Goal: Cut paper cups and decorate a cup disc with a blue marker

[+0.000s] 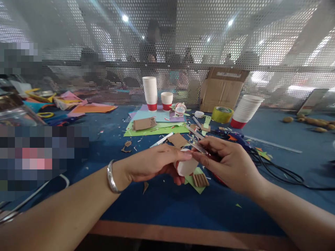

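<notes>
Head view, over a blue table (104, 205) strewn with scraps (128, 143). At centre, between both hands and above the tabletop: a small white paper cup (187, 167), red on its side. Left hand (162, 158), with a silver bracelet (111, 177) at the wrist, pinching the cup, thumb on the upper edge and fingers curled beneath. Right hand (227, 158) closed around scissors (199, 147), blades pointing forward and to the left; fingertips right at the cup's edge, contact hard to tell. Just below the cup, a corrugated cardboard piece (201, 180) on green paper (200, 190). Just beyond, a flat cardboard square (178, 140). Farther back, a tall cup stack (149, 92) beside a shorter cup stack (166, 99). To the right, a yellow tape roll (222, 115) before a cardboard box (221, 90), then a leaning cup stack (247, 111). Behind everything, a perforated metal screen (167, 31).
</notes>
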The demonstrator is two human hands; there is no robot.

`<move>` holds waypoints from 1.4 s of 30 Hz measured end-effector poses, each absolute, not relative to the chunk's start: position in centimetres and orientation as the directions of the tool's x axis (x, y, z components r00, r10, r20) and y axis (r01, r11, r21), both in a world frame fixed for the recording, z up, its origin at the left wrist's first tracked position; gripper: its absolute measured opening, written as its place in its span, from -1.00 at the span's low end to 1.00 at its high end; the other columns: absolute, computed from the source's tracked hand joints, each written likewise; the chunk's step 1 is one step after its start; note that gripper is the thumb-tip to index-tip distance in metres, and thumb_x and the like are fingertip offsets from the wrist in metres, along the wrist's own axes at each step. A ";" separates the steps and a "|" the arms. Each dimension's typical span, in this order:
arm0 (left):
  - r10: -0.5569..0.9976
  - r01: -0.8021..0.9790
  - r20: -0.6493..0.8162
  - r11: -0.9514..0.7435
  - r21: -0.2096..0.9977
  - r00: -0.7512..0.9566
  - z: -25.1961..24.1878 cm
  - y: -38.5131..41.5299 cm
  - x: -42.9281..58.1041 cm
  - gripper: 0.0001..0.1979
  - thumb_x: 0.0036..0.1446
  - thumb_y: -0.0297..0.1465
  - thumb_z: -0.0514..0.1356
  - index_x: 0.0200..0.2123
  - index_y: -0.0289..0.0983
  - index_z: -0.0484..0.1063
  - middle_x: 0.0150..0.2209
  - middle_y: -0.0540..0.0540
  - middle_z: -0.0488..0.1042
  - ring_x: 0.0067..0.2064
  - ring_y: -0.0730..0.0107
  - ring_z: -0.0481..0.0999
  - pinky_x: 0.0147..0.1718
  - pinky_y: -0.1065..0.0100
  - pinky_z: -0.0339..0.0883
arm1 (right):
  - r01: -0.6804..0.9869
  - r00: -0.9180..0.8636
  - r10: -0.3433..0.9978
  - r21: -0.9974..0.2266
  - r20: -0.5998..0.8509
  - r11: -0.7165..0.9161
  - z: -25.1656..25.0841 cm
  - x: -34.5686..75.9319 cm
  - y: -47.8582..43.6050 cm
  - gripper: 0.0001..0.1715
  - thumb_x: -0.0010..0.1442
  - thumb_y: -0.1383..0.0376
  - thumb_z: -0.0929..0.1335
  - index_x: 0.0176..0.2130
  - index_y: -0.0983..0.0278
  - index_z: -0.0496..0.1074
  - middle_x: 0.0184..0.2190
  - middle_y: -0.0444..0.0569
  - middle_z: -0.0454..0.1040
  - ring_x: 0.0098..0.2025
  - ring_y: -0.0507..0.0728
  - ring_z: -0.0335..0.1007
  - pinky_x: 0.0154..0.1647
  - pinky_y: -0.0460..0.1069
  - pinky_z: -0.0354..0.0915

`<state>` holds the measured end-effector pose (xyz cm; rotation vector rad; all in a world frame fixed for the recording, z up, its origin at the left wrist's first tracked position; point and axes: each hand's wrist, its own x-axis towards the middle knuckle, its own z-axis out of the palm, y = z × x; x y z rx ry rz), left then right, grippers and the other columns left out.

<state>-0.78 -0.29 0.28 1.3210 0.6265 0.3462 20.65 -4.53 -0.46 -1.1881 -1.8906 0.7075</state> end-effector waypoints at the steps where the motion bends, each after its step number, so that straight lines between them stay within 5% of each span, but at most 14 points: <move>1: 0.594 0.110 -0.221 0.218 0.970 0.774 0.2 -0.5 -0.6 -0.63 0.29 -0.17 0.17 -0.33 -0.36 0.57 -0.40 -0.12 0.54 -0.40 0.41 0.53 -0.34 0.39 0.45 | 0.501 -0.263 0.909 -0.759 0.325 0.416 -0.5 20.6 -4.5 -0.77 0.28 0.12 0.39 -0.22 0.24 0.49 -0.38 -0.11 0.44 -0.37 0.05 0.27 -0.37 -0.07 0.20; 8: 0.780 0.310 -0.080 -0.151 0.939 0.621 0.2 -1.6 0.0 -0.62 0.29 -0.09 0.14 -0.33 -0.31 0.46 -0.49 -0.02 0.44 -0.48 0.44 0.47 -0.49 0.42 0.39 | 0.605 -0.250 0.891 -0.657 0.380 0.450 -0.7 20.6 -4.3 -0.81 0.28 0.18 0.38 -0.25 0.26 0.49 -0.45 -0.14 0.41 -0.42 0.02 0.23 -0.40 -0.08 0.17; 18: 0.752 0.312 -0.107 -0.135 0.940 0.650 -0.1 -1.3 -0.2 -0.67 0.29 -0.12 0.14 -0.24 -0.30 0.44 -0.41 -0.06 0.47 -0.50 0.45 0.48 -0.59 0.47 0.35 | 0.612 -0.307 0.889 -0.644 0.341 0.459 -0.5 20.4 -4.2 -0.80 0.28 0.23 0.36 -0.37 0.26 0.41 -0.51 -0.16 0.37 -0.44 0.02 0.23 -0.43 -0.09 0.14; 29: 0.745 0.288 -0.090 -0.140 0.947 0.661 0.2 -1.6 -0.1 -0.66 0.27 -0.12 0.17 -0.23 -0.31 0.46 -0.39 -0.03 0.39 -0.44 0.45 0.43 -0.57 0.47 0.32 | 0.523 -0.314 0.925 -0.774 0.216 0.358 0.2 20.7 -4.2 -0.70 0.26 0.10 0.38 -0.38 0.27 0.43 -0.49 -0.13 0.42 -0.42 0.05 0.25 -0.42 -0.07 0.17; 42: 0.695 0.287 0.141 -0.462 0.840 0.705 0.3 -1.6 -0.6 -0.68 0.33 -0.13 0.13 -0.28 -0.29 0.42 -0.40 0.04 0.31 -0.37 0.51 0.29 -0.40 0.46 0.22 | 0.371 -0.304 0.934 -0.880 0.185 0.295 0.6 20.9 -4.3 -0.62 0.18 0.03 0.45 -0.38 0.29 0.46 -0.46 -0.09 0.42 -0.40 0.06 0.28 -0.41 -0.06 0.22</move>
